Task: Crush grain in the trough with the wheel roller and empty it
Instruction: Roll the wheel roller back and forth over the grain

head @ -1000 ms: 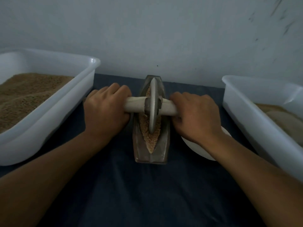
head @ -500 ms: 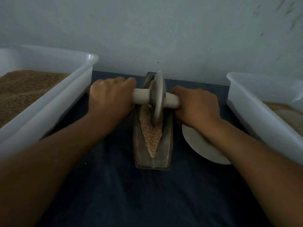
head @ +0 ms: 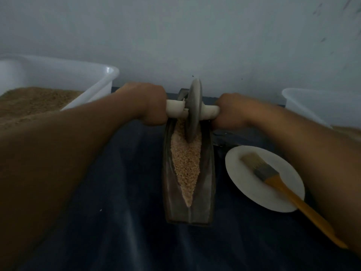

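Head view: the trough (head: pixel 188 208) lies at frame centre on the dark cloth (head: pixel 117 222), holding grain (head: pixel 185 163). The wheel roller (head: pixel 193 112) stands in its far end. The left hand (head: pixel 150 106) and right hand (head: pixel 232 112) each grip one handle end. At lower right, a brush (head: pixel 273 178) rests on a white plate (head: pixel 246 188).

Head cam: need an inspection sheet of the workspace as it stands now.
Surface: dark blue cloth, creased.
Job's things: trough lengthwise, holding grain; wheel upright at its far end, on a pale axle.
Clutter: brush on a white plate; left tub with brown grain; right tub, contents mostly out of view.
Grippers: left hand and right hand each grip an axle end.
Cables: nothing seen.
Surroundings: pale wall.
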